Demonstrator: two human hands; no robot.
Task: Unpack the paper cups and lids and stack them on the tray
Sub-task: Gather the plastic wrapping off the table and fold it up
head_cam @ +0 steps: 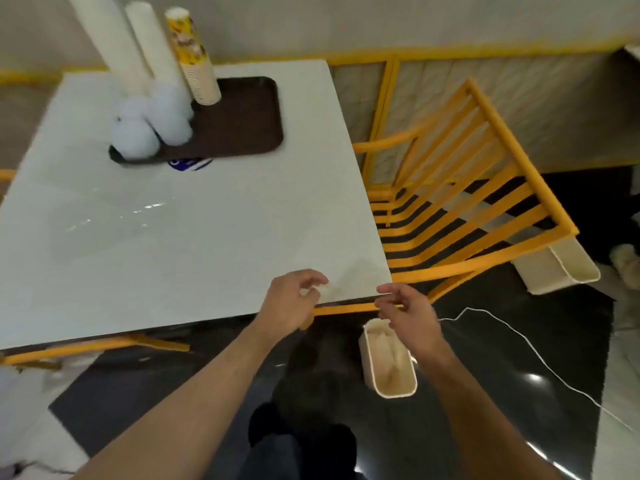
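The white table (180, 220), glossy and square-cornered, carries the task's goods at its far end; yellow slatted chairs (460, 188) stand along its right side over a dark polished floor. On the table sits the dark brown tray (249, 126), a rounded rectangle with a low rim. It already holds three tall columns of paper cups: two plain white stacks (138, 46) and a yellow printed stack (194, 60), all leaning in the wide lens. In front of them on the tray are pale, translucent domed lids (152, 123), blurred, so their count is unclear. Judging by this, most of the unpacking looks done; what remains seems to be clearing the wrapping.

Below the table's near corner stands a cream plastic bin (389, 362), oblong and smooth, with something pale inside.

The left hand (291, 303) hovers at the table edge, fingers curled round a small scrap of clear film (317, 291), probably packaging. The right hand (405, 313) is just beside it, thumb and forefinger brought close as if pinching; whether it holds any film cannot be told.
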